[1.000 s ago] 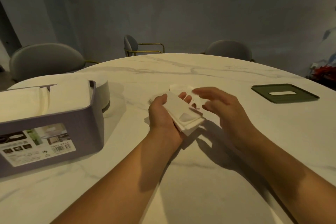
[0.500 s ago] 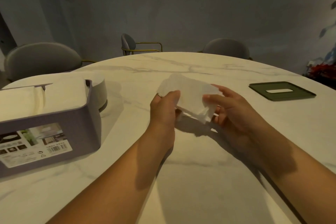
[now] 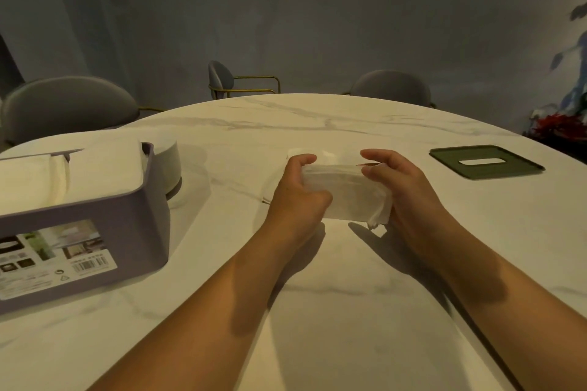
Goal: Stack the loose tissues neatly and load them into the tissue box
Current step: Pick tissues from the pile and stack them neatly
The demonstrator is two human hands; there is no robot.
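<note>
Between left hand (image 3: 298, 190) and right hand (image 3: 403, 187), tissues (image 3: 343, 197) now gripped at both ends; I judge stack squared, tissue box (image 3: 95, 225) leftward next.

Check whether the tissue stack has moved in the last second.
Yes. The tissue stack has shifted right, away from the purple tissue box and nearer the green lid, now gripped at its ends by the left hand and right hand.
</note>
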